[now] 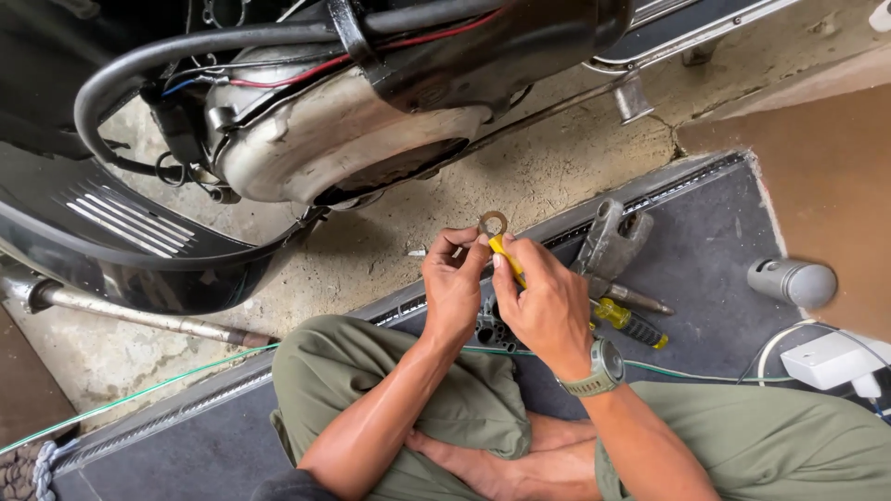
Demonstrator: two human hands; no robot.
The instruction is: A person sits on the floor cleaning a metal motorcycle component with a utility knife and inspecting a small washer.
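My left hand (pixel 453 283) pinches a small brass-coloured ring washer (pixel 493 223) between thumb and fingertips, held up in front of me. My right hand (pixel 548 301), with a green watch on the wrist, grips a yellow-handled screwdriver (pixel 507 258) whose tip end meets the washer. Both hands hover over my crossed legs in olive trousers. A small dark part (pixel 492 329) lies on the mat just below the hands, partly hidden by them.
A scooter engine (pixel 343 130) with hoses and wires stands ahead on concrete. On the dark mat (pixel 715 250) lie a grey metal part (pixel 611 239), a second yellow screwdriver (pixel 631 322), a grey cylinder (pixel 792 281) and a white adapter (pixel 831 359). A green wire (pixel 139 394) crosses the floor.
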